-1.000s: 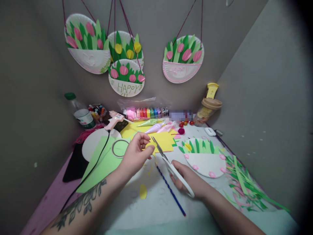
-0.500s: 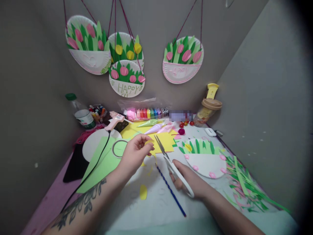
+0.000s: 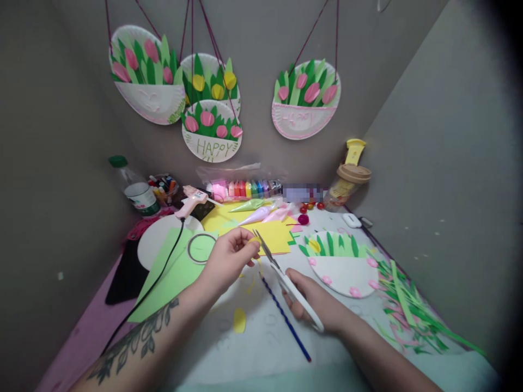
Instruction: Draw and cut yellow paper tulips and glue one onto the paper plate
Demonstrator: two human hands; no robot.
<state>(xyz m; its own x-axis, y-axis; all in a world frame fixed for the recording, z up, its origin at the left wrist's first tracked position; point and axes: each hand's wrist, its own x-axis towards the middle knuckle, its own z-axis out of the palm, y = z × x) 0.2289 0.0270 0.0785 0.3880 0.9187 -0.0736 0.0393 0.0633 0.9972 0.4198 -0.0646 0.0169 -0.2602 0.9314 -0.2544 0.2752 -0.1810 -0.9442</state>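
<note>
Between the thumb and fingers of my left hand (image 3: pixel 232 251) is a small piece of yellow paper (image 3: pixel 255 239), mostly covered by the fingertips. My right hand (image 3: pixel 308 302) grips white-handled scissors (image 3: pixel 297 296). Their blades point up and left, slightly apart, right at the yellow paper's edge. Below the hands a blue twisted pencil (image 3: pixel 286 318) lies slantwise on the white table cover. A yellow petal-shaped cutout (image 3: pixel 239 320) rests to its left, and thin yellow scraps (image 3: pixel 250 286) are scattered nearby.
Green paper (image 3: pixel 157 277), a roll of tape (image 3: pixel 202 249) and a pink glue gun (image 3: pixel 191 202) with its cord lie left. Yellow sheets (image 3: pixel 273 239) are behind. A decorated paper plate (image 3: pixel 343 275) and a heap of green and pink scraps (image 3: pixel 402 310) lie right.
The scissors have shifted slightly left and down, their blades now meeting the yellow paper. My left hand has moved a little right and down, with the paper still pinched.
</note>
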